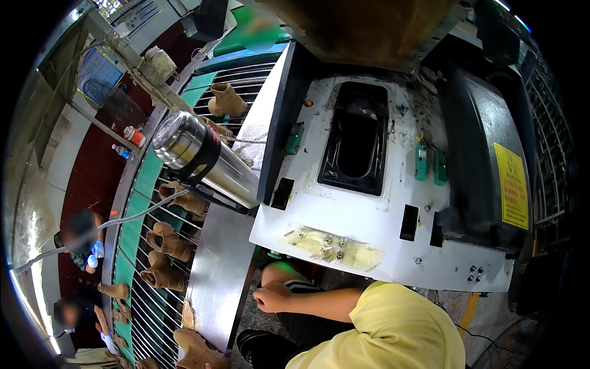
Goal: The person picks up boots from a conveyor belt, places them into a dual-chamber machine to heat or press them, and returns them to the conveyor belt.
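At the lower edge, a fingertip of my left hand (208, 366) shows against a tan ankle boot (198, 349); the rest of that hand is out of the picture. The boot lies at the near end of a steel plate (220, 261). My right hand (273, 298) is curled closed by my knee, with nothing visible in it. Its bare forearm comes out of a yellow sleeve. Ahead stands a white-topped machine (307, 215) with a dark rectangular opening (356, 154) in its top.
Several tan boots (165, 270) stand on the roller conveyor (138, 313) at left. A steel flask (212, 160) leans in a black holder by the machine. A grey cable (135, 215) crosses the conveyor. Two gloved people (83, 246) are beyond it. A black cover (485, 160) stands at right.
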Demonstrator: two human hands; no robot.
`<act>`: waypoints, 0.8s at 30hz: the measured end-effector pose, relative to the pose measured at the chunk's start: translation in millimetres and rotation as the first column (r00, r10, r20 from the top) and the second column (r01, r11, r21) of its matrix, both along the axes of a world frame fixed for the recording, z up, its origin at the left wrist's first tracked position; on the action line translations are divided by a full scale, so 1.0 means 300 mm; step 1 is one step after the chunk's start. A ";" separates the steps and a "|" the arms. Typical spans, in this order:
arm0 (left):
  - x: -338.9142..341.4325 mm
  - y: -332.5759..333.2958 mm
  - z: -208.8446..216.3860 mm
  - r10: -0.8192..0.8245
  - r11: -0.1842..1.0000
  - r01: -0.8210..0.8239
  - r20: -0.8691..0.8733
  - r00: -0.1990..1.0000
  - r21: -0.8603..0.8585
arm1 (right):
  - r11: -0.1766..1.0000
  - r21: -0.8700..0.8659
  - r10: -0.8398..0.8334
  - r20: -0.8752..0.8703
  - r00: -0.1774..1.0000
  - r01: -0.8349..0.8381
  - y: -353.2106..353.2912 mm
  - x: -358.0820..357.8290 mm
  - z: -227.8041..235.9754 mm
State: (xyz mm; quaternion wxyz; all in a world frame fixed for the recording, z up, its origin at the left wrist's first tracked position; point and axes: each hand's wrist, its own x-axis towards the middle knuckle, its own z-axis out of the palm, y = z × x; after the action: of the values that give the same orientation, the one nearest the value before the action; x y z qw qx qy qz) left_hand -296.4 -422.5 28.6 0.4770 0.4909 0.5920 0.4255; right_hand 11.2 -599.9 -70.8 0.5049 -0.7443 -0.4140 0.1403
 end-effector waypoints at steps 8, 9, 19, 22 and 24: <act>-0.144 0.115 -0.080 -0.141 0.990 0.138 0.082 0.987 0.039 | 0.995 -0.095 0.005 0.083 0.997 0.003 -0.012 0.015 0.090; -0.130 0.103 -0.066 -0.108 0.994 0.107 0.086 0.990 0.020 | 0.998 -0.064 0.014 0.115 0.993 -0.007 -0.003 0.012 0.095; -0.041 0.107 -0.105 -0.138 0.979 0.108 0.169 0.976 0.171 | 1.000 -0.018 0.023 0.096 0.995 -0.022 0.110 -0.051 0.086; -0.028 0.168 -0.121 -0.164 0.973 0.131 0.174 0.971 0.189 | 0.995 0.080 0.049 0.206 0.977 -0.066 0.247 -0.069 0.107; -0.019 0.231 -0.156 -0.170 0.971 0.142 0.137 0.976 0.194 | 0.996 0.027 0.077 0.235 0.969 -0.086 0.367 -0.088 0.160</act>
State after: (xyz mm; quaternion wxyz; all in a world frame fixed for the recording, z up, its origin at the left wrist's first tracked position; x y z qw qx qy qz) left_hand -302.2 -353.1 -18.2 0.5058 0.5437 0.4715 0.4757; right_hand -15.3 -489.8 -22.8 0.4604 -0.7284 -0.5034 0.0647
